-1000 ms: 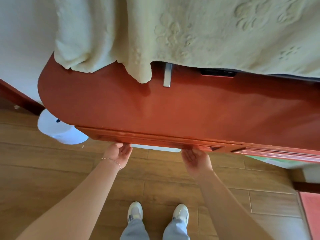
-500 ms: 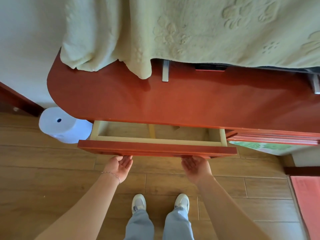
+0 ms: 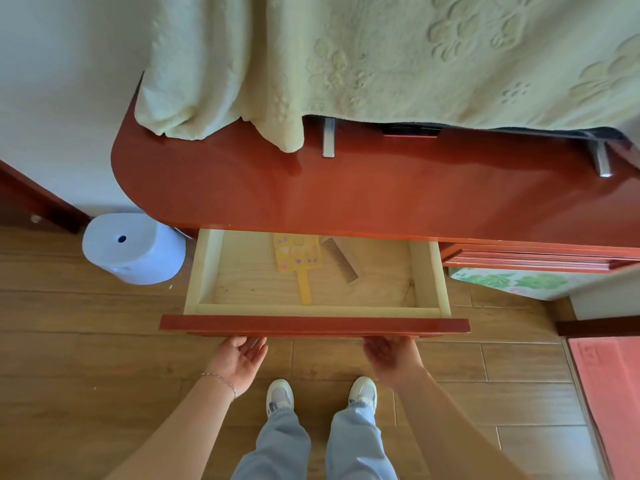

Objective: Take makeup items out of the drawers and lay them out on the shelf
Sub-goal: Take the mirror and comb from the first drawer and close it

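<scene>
A red wooden drawer front [image 3: 311, 325] stands pulled out from under the glossy red shelf top [image 3: 346, 195]. On the drawer's pale wooden floor [image 3: 249, 282] lie a yellow hand mirror with stickers [image 3: 297, 258] and a brown comb [image 3: 341, 259], both near the back and partly under the shelf edge. My left hand [image 3: 239, 358] and my right hand [image 3: 391, 355] are palm up, fingers hooked under the drawer front's lower edge; the fingertips are hidden.
A pale green embossed cloth [image 3: 381, 57] hangs over the back of the shelf, with two metal feet [image 3: 328, 136] poking out below it. A blue cylinder [image 3: 133, 249] stands on the floor at left. A shut drawer [image 3: 536, 259] lies at right, a red mat [image 3: 609, 393] beside it.
The drawer has slid out toward me, from shut to wide open, and the mirror and comb have come into sight. Both hands moved back with its front.
</scene>
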`<state>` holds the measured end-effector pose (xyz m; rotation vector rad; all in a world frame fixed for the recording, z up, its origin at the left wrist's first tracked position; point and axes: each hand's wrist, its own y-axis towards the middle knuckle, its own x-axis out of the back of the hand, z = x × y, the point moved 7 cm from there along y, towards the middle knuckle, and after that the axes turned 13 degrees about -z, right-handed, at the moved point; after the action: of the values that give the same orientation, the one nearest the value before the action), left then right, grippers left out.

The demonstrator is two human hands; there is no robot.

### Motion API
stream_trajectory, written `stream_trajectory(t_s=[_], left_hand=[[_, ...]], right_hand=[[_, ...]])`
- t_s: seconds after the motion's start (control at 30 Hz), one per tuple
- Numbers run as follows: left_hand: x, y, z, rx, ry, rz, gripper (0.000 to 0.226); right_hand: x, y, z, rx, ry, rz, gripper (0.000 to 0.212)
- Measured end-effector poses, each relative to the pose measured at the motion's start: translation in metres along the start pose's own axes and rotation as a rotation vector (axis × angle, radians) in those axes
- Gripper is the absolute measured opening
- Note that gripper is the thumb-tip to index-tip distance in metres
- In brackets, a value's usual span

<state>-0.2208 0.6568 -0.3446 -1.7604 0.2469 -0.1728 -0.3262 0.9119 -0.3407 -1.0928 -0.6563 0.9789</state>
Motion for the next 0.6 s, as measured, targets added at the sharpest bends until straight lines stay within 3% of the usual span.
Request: stream_trajectory(t_s=[0.3,0.43,0.6], left_hand=[[0.018,0.0,0.012,0.014,0.043,-0.011,0.026],[0.02,0.003,0.014,0.008,0.055,-0.029,0.026],[0.019,-0.003,0.013,-0.018,0.118,-0.04,0.04]], right_hand=[[0.014,-0.011,-0.01,0.067,-0.171,0.021,0.026],[0.019,-0.005,-0.013,0.026,-0.111,-0.011,0.022],[0.02,-0.006,-0.014,0.024,-0.165,0.005,0.025]])
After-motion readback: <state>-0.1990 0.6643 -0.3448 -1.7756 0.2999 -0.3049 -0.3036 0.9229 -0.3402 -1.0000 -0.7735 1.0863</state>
